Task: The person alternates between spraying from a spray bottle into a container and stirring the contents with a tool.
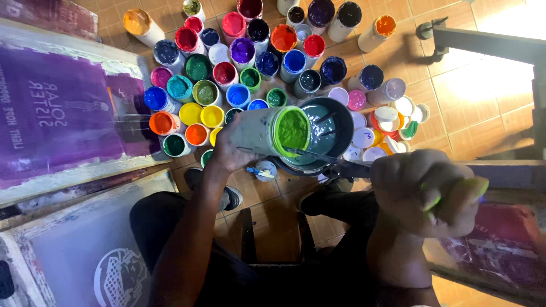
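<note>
Tiled floor crowded with open paint jars (sunlit far right); your left hand grips green-paint jar, right hand fisted, contents unclear.

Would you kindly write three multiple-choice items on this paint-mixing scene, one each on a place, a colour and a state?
1. Where is the tilted paint jar held?
A. Over the dark mixing bucket
B. On the purple-stained printing screen
C. Behind the person

2. What colour is the paint inside that jar?
A. Red
B. Bright green
C. Purple

3. How are the paint jars on the tiled floor?
A. All lidded
B. Stacked in towers
C. Mostly open, colours showing

Answers: 1 A, the left hand tips the jar's mouth at the bucket's rim. 2 B, green fills its opening. 3 C, the paint inside them is visible from above.
</note>
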